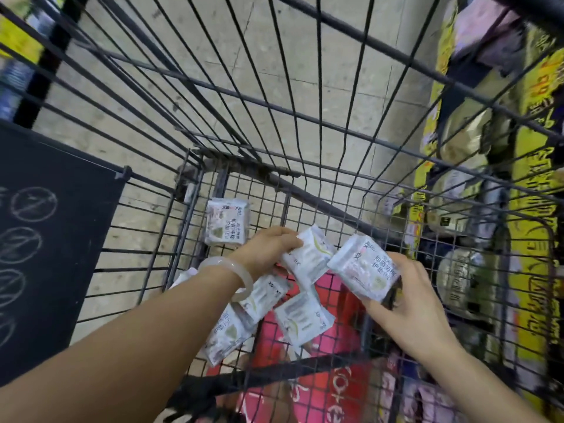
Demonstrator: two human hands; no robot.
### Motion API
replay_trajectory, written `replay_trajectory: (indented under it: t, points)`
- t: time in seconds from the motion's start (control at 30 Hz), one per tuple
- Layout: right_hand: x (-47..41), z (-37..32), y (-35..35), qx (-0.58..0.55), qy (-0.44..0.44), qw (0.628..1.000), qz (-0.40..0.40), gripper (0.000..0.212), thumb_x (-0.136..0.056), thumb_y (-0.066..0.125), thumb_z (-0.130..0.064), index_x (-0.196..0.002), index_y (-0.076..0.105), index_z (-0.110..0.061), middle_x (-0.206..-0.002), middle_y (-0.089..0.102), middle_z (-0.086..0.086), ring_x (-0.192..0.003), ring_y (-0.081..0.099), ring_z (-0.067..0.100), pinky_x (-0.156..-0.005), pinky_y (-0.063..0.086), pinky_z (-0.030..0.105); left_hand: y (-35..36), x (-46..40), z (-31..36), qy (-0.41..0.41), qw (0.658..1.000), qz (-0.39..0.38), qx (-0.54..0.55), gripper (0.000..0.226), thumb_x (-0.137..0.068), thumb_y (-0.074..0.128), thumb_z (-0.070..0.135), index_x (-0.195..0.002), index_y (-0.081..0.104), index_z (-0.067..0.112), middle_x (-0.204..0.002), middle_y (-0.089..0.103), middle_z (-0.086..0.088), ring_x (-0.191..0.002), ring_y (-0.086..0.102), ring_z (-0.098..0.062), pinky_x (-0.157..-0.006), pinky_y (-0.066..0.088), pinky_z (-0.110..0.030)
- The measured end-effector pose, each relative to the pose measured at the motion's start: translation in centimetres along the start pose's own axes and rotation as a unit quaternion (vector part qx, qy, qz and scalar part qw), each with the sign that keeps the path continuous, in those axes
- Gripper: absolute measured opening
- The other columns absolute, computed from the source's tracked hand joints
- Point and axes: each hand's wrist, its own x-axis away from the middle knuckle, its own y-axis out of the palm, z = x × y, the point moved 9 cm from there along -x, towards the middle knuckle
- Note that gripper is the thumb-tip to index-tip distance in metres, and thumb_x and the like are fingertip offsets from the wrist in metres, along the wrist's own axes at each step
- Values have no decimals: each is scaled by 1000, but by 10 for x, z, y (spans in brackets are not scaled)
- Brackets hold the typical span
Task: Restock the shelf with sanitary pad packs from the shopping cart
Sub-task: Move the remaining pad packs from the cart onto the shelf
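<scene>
Basically both hands were down inside the shopping cart (305, 123), each picking up a pack. Left hand (268, 248), pale bangle (235, 276) on the wrist, pinched the corner of one white sanitary pad pack (308, 257), fingers curled onto its edge; that pack was tilted and looked lifted off the pile. Right hand (412, 303) gripped a second pack (366, 267) from below and behind, thumb side on its lower edge, printed face up. The two held packs sat just beside each other, corners nearly touching.

Loose packs left on the cart floor: one alone near the far left corner (227, 221), two under the left wrist (265, 296) (227, 334), one in the middle (302, 319), partly on a pink package (335, 346). Another white edge showed behind the bangle, too hidden to call.

Shelf (525, 166) with yellow price strips stood right of the cart, blurred; target slot not readable.

Judged step: gathering packs before carrying to the shelf. To do it well, the left pinch probably needed to deepen to a fuller grip since a corner hold on a soft pack can slip. Lift straight up clear of the wire walls, keep printed faces the same way so they shelve face-out, and avoid snagging the bangle on the mesh.
</scene>
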Motion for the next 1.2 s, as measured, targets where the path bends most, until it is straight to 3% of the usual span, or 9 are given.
replay_trajectory:
  t: [0.27,0.37,0.53,0.7,0.8,0.9,1.0,1.13,1.2]
  points:
    - [-3,3,-5,-9,22,1000,1,66,-72,76,-19,-129,42,-24,-110,39,-10,-104,40,7,-79,47,34,-2,-2,-5,-32,999,12,-2,32,-91,58,21,-121,51,15,-104,57,-8,-83,61,-22,-64,60,-36]
    - [-3,1,-2,-19,21,1000,-10,64,-73,75,-20,-127,42,-26,-111,39,-10,-107,40,8,-79,42,30,2,-4,-3,-52,998,8,-30,41,-90,54,26,-128,41,25,-96,56,-4,-68,65,-24,-54,60,-33]
    - [-7,5,-12,-16,30,999,10,61,-73,75,-20,-125,44,-24,-107,39,-10,-98,34,1,-77,34,25,21,-4,1,-140,989,-16,-35,26,-95,47,21,-74,51,7,-40,47,-1,-25,46,-10,-33,48,-21]
    - [-9,16,-25,-6,58,998,4,59,-76,73,-15,-127,43,-18,-103,35,-10,-106,37,10,-79,31,27,23,-16,10,-119,992,32,18,16,-98,41,4,-101,55,-3,-64,58,-12,-36,60,-15,-45,56,-25]
    - [-10,26,-32,3,75,997,18,61,-75,74,-14,-127,44,-16,-105,37,-8,-116,42,22,-82,35,31,18,-17,12,-91,993,65,-34,12,-92,43,-3,-86,53,-3,-62,57,-12,-33,56,-15,-36,45,-20]
    - [-10,30,-37,7,82,996,31,62,-74,75,-16,-127,44,-18,-105,37,-7,-116,43,25,-84,39,36,4,-16,19,-32,983,98,-153,15,-82,55,1,-75,50,13,-73,52,-7,-55,50,-18,-53,41,-24]
    - [-8,22,-39,-15,67,997,43,64,-74,75,-16,-129,43,-20,-105,38,-8,-109,43,17,-82,36,32,0,-17,15,-20,984,86,-157,12,-83,61,9,-80,51,16,-76,43,-5,-64,40,-16,-60,36,-26]
    - [-6,-5,-31,-5,-9,1000,27,70,-72,76,-15,-132,41,-20,-106,38,-9,-102,34,0,-81,32,23,3,-18,6,-38,991,57,-112,22,-95,53,18,-73,50,16,-88,56,-10,-81,59,-24,-80,53,-37]
    - [-7,-15,-24,2,-29,1000,9,73,-71,75,-14,-134,39,-21,-107,36,-11,-103,34,-1,-85,34,23,0,-20,4,-40,991,86,-91,26,-98,47,24,-73,48,15,-82,56,-6,-74,61,-21,-76,56,-37]
